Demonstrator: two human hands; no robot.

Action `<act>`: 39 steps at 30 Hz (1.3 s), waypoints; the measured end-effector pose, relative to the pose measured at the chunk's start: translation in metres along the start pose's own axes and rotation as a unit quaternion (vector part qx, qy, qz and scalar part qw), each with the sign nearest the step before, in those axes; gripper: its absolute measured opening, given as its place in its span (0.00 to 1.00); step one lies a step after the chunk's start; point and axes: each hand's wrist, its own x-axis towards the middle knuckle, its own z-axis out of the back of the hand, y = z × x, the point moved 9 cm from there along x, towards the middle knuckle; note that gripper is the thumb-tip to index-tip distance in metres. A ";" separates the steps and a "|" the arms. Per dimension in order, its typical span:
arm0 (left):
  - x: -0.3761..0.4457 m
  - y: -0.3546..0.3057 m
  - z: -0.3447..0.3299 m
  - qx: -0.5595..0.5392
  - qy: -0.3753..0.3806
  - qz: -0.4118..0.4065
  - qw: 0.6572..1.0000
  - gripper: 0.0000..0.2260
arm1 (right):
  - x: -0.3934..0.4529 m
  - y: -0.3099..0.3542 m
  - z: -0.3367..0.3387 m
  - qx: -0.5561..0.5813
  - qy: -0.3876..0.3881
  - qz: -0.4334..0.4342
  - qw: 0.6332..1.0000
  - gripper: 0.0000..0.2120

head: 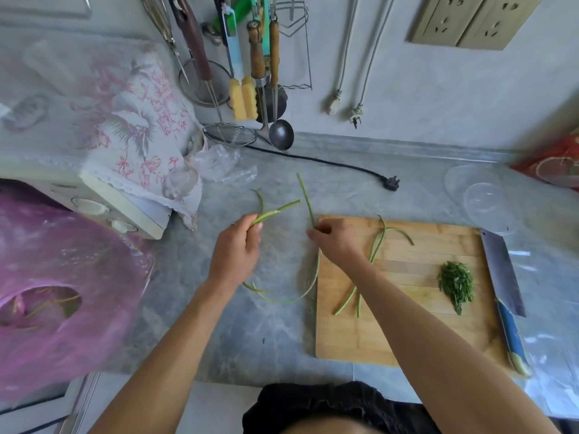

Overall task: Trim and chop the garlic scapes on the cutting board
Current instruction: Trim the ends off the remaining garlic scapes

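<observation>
Cleaver (501, 270) lies right of cutting board (407, 336), bag (62, 292) far left.

We see two bare forearms with no sleeves, watch or bracelet on either. On the left hand (233, 252) there seems to be a thin dark ring. Below, we wear black crumpled clothing (329, 405).

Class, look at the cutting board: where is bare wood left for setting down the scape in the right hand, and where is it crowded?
The cutting board is bare along its near edge, below the whole scapes and the chopped pile, and between those two. It is crowded at its left under the right hand; the cleaver lies along its right edge.
</observation>
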 end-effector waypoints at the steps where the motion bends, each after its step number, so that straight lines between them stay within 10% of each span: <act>1: 0.002 -0.010 0.003 0.014 0.009 -0.016 1.000 0.16 | -0.006 0.002 0.007 0.028 0.001 0.006 1.000 0.14; 10: 0.020 -0.108 0.016 0.179 0.073 -0.111 0.975 0.06 | -0.055 -0.002 0.010 0.282 0.076 -0.023 0.956 0.06; 19: -0.028 -0.073 -0.069 0.082 0.183 0.022 0.979 0.07 | -0.090 -0.041 0.004 0.361 0.107 -0.029 0.926 0.07; 39: -0.072 -0.038 -0.132 0.063 0.217 0.045 0.973 0.05 | -0.093 -0.134 0.081 0.476 -0.025 -0.131 0.869 0.06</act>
